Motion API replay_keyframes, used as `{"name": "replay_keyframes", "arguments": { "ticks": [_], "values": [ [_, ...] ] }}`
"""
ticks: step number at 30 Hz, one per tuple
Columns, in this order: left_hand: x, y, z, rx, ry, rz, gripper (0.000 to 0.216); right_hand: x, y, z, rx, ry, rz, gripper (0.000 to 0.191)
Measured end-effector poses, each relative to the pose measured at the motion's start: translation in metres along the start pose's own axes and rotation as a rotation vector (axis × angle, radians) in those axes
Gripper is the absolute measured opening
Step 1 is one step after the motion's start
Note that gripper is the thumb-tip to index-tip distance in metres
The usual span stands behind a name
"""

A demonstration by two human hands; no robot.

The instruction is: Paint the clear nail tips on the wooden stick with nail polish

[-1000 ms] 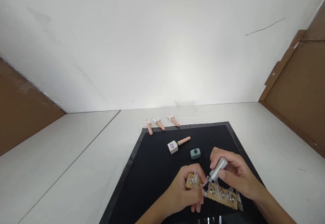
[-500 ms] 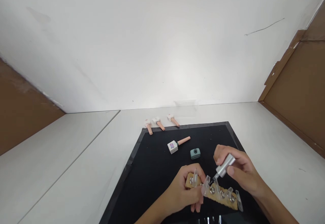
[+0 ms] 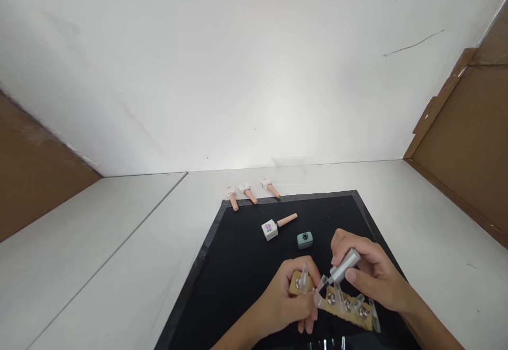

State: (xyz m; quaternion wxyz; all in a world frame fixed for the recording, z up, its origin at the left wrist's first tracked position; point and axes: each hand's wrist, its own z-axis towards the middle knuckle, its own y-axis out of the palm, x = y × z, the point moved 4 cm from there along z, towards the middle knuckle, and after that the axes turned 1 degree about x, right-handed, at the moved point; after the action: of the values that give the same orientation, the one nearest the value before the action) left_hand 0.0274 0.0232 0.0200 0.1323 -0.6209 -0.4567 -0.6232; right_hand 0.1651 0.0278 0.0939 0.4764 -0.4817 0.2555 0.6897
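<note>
Silver-handled brush (image 3: 345, 266) sits pinched in the right hand (image 3: 373, 273); left hand (image 3: 291, 296) curls closed around a tan strip (image 3: 342, 312).

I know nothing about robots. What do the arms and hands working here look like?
They're human, not robotic. The left hand and right hand each have slender fingers and wear no gloves; no rings show. The left forearm and right forearm show no sleeves, watches, cables or markings.
</note>
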Motion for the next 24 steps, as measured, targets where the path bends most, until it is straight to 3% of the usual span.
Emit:
{"name": "replay_keyframes", "arguments": {
  "ticks": [7,13,24],
  "values": [
    [0.005,0.003,-0.004,0.022,-0.023,0.03,0.039,0.004,-0.005,-0.002,0.063,0.027,-0.018,0.019],
    [0.007,0.001,-0.011,0.065,-0.017,0.115,0.021,0.015,-0.005,-0.007,0.194,0.1,0.13,0.023],
    [0.023,0.012,-0.002,0.094,0.018,0.283,0.011,-0.006,0.001,0.002,-0.03,0.046,-0.071,0.033]
  ]
}}
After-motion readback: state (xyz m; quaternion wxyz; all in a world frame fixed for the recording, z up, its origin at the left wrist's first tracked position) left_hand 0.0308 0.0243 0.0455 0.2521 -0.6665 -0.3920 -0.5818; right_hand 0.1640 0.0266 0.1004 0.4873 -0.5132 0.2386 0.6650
